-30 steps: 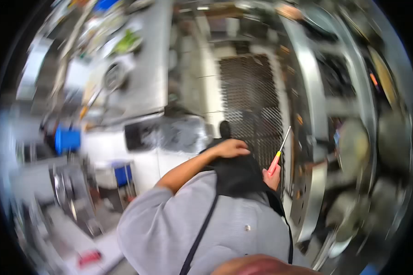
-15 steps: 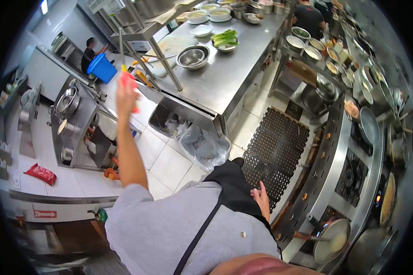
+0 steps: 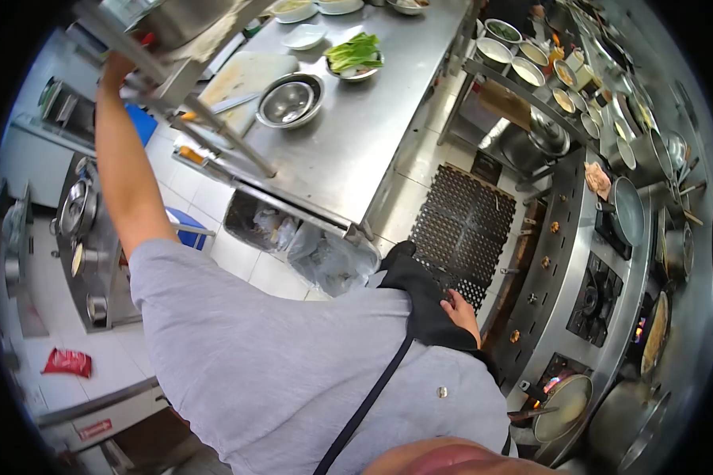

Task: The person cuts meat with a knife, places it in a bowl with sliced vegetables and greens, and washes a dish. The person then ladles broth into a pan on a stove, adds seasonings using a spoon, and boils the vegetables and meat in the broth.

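My left hand (image 3: 117,67) reaches up to the upper shelf (image 3: 186,75) at the far left, partly behind a metal post. Its fingers are hidden and smeared, with a small spot of red (image 3: 147,38) close by; I cannot make out whether it is held. A large metal pot (image 3: 186,20) stands on that shelf. My right hand (image 3: 462,313) hangs low beside the black apron (image 3: 424,305), fingers loosely bent and apart, holding nothing visible. Near the shelf, nested metal bowls (image 3: 287,103) and a bowl of green leaves (image 3: 355,55) rest on the steel counter (image 3: 337,150).
On the right, a pan (image 3: 564,408) sits over a flame on the stove (image 3: 543,317). Lined bins (image 3: 329,261) stand under the counter edge. A black perforated mat (image 3: 463,229) covers the floor. A red packet (image 3: 67,362) lies at left.
My left hand has moved up and left to the shelf; the red, yellow-tipped thing in it is mostly out of sight. My right index finger was stretched out and is now bent.
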Available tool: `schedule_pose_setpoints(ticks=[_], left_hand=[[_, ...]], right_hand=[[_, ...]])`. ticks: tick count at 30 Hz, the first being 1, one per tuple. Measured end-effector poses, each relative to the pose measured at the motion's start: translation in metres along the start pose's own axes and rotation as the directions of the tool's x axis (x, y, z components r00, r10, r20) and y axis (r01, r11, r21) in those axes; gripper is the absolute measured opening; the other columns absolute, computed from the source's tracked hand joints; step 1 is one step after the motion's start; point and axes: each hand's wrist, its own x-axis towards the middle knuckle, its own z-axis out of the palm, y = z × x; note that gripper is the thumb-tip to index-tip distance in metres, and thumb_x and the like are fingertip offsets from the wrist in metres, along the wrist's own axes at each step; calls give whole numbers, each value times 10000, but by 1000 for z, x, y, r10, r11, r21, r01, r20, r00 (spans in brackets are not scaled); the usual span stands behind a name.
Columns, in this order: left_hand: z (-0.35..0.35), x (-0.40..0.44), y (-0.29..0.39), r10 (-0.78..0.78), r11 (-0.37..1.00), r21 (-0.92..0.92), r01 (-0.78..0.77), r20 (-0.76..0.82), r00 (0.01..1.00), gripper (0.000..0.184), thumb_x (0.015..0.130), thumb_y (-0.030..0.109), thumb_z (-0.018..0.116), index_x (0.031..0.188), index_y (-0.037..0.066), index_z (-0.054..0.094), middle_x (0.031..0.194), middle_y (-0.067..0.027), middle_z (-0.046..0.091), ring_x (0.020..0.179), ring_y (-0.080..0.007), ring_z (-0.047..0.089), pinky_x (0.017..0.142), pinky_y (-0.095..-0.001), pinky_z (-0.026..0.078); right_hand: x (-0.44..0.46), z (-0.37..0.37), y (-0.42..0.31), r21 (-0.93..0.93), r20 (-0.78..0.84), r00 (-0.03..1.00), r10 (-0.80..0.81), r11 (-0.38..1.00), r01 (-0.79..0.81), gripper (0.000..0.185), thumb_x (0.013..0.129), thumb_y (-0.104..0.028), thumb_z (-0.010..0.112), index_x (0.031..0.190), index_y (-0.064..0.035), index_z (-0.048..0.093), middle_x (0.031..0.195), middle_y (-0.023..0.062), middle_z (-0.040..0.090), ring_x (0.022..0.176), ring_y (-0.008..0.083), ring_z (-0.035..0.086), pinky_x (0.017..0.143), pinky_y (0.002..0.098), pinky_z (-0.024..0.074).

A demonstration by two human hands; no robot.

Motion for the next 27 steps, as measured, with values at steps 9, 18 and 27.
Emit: schedule_pose_setpoints(ticks=[9,18,27], left_hand=[[-41,-89,62,-335,911,-412,32,-691,641,209,896,128,600,1016,-26,674,1072,-137,672,919,-230,657,806,-344,514],[160,-32,371,277,581,-635,-509,-434,858,723,697,246,828,1328,84,517,1136,-177,571,1042,-347,526,920,-431,423],[343,129,383,300,915,-378,-139,410,861,1066,605,477,821,1483,141,316,1313,-230,548,1241,-391,487,1031,-579,313]], right_hand=[[59,-25,-8,-13,26,991,127,992,-127,468,870,-246,654,1285,-58,544,961,233,673,927,401,645,805,447,491],[93,-64,-77,81,-106,994,3,997,6,403,881,-179,636,1256,-50,571,898,214,662,839,372,650,746,410,498],[58,-41,-14,170,-212,935,284,953,-252,416,882,-189,641,1271,-60,567,882,201,667,832,330,665,754,393,505]])
